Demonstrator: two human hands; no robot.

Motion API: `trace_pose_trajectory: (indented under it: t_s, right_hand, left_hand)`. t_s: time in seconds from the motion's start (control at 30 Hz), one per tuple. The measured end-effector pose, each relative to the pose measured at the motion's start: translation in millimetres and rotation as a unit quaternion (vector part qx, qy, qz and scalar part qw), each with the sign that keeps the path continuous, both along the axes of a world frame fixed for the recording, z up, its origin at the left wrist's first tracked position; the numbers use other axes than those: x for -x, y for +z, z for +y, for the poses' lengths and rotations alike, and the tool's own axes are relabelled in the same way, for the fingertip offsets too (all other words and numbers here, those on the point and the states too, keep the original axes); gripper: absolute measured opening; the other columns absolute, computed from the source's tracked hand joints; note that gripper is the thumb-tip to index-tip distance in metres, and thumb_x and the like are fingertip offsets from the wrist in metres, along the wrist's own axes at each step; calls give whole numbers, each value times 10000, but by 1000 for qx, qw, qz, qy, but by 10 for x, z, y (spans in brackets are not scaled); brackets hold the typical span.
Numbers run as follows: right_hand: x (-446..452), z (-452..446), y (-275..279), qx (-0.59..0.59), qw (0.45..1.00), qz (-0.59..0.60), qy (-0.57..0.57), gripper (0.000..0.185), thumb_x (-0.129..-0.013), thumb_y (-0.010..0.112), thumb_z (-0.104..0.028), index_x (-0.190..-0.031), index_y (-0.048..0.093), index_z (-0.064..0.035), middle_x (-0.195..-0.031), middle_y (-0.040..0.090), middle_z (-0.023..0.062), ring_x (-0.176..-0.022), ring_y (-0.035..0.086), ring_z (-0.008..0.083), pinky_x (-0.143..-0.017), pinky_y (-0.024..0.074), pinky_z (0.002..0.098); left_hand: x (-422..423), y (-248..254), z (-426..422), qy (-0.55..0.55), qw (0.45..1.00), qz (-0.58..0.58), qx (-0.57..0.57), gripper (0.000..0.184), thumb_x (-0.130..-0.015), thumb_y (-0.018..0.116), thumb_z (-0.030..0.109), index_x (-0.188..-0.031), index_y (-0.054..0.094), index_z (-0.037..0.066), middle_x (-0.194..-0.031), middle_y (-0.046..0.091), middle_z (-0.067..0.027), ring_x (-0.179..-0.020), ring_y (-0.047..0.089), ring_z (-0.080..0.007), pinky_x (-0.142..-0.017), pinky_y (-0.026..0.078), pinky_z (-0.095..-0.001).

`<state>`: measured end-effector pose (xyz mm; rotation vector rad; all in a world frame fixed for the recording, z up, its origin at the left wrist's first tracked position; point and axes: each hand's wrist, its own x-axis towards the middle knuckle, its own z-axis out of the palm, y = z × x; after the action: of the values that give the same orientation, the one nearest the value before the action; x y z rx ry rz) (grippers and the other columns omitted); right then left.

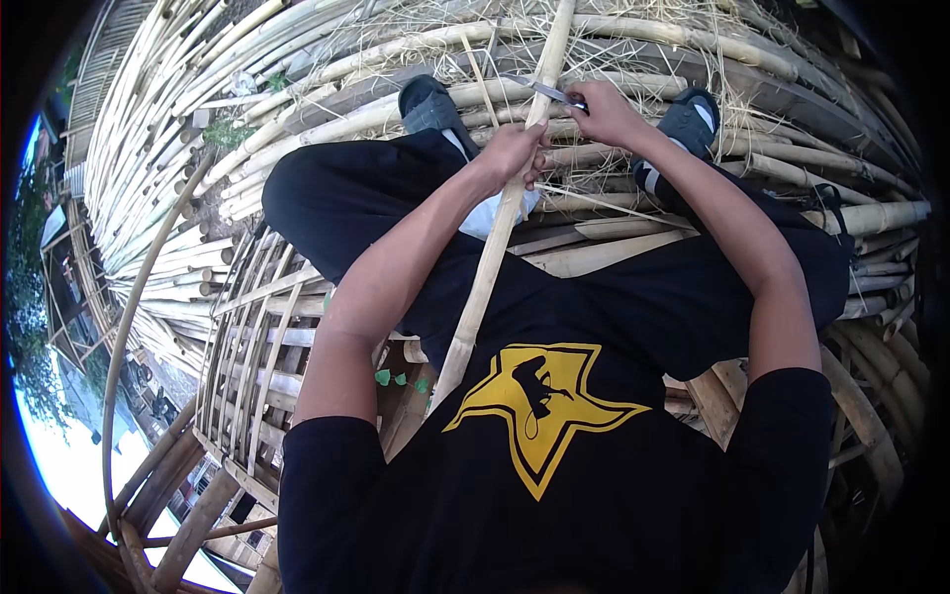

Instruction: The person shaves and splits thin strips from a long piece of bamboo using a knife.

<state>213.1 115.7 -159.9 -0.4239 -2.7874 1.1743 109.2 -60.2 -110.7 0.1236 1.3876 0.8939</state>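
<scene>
While the left hand point(513, 156) clenches a long, pale bamboo strip point(490, 262), the right hand point(606, 114) grasps a thin-bladed knife point(559, 96).

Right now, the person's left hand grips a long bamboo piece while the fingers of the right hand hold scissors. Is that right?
Not quite: the head view shows a knife, not scissors, in the fingers of the right hand. The left hand does grip the long bamboo piece.
</scene>
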Motion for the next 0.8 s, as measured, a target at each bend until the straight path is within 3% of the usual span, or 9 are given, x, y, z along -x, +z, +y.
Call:
trace_pose_trajectory:
  t_s: [0.07, 0.13, 0.3, 0.43, 0.5, 0.57, 0.63, 0.73, 0.8]
  right_hand:
    - [14, 58, 18, 27, 1000, -9, 3, 299, -845, 616, -233, -908, 609, 59, -781, 609, 244, -732, 602, 388, -670, 463, 456]
    - [105, 111, 353, -4, 967, -254, 39, 300, -883, 554, -262, -981, 627, 13, -832, 632, 241, -827, 611, 404, -744, 481, 458]
    - [-4, 148, 355, -10, 984, -175, 33, 335, -920, 498, -324, -1074, 592, -42, -822, 636, 225, -815, 608, 401, -723, 471, 474]
    - [100, 152, 397, -37, 987, -141, 70, 328, -915, 505, -318, -974, 613, -15, -788, 630, 217, -786, 608, 389, -715, 471, 466]
    - [144, 186, 383, -27, 977, -199, 75, 324, -909, 513, -315, -920, 620, -9, -779, 627, 220, -776, 607, 382, -709, 470, 465]
    - [122, 219, 322, -30, 980, -185, 67, 331, -917, 489, -321, -945, 598, -9, -775, 625, 224, -781, 604, 399, -722, 467, 481]
    - [77, 194, 363, -81, 985, -145, 49, 319, -937, 458, -314, -950, 543, -8, -753, 608, 233, -750, 579, 437, -669, 451, 504]
    - [98, 196, 325, -94, 983, -148, 50, 326, -947, 415, -330, -978, 526, -24, -759, 612, 237, -768, 586, 441, -687, 453, 528]
    - [98, 208, 303, -113, 982, -141, 43, 336, -946, 404, -335, -981, 536, -28, -760, 621, 230, -772, 600, 428, -697, 464, 528]
  left_hand:
    - [-18, 10, 13, 59, 998, -6, 10, 327, -986, 390, 354, -867, 483, 64, -584, 440, -2, -364, 382, -111, -386, 398, -283]
    - [-22, 33, 31, 53, 998, 6, -14, 312, -988, 382, 337, -862, 481, 68, -582, 436, 1, -363, 367, -104, -381, 387, -277]
    - [48, 31, 8, 81, 992, -90, 24, 268, -963, 448, 335, -847, 469, 94, -544, 359, 25, -362, 297, -80, -342, 265, -256]
    - [-64, 38, -14, -39, 988, 147, 29, 342, -950, 479, 384, -725, 394, 140, -494, 287, 43, -371, 273, -71, -340, 224, -258]
    - [-41, -14, -59, -65, 991, 105, 52, 377, -952, 477, 388, -692, 367, 136, -498, 308, 46, -375, 293, -72, -340, 242, -258]
    - [-51, -11, -74, -97, 976, 193, 22, 494, -944, 466, 382, -651, 494, -16, -479, 432, -35, -413, 460, -155, -394, 404, -355]
    - [-57, 46, -77, -94, 977, 191, 18, 492, -954, 438, 388, -719, 509, -39, -511, 457, -55, -424, 464, -148, -402, 409, -349]
    - [-79, 161, -62, -153, 918, 365, 11, 377, -951, 413, 262, -899, 522, -94, -775, 603, -291, -722, 622, -397, -659, 478, -452]
    - [-89, 296, -31, -165, 901, 400, 5, 323, -922, 437, 209, -907, 525, -102, -829, 592, -328, -812, 600, -439, -727, 462, -476]
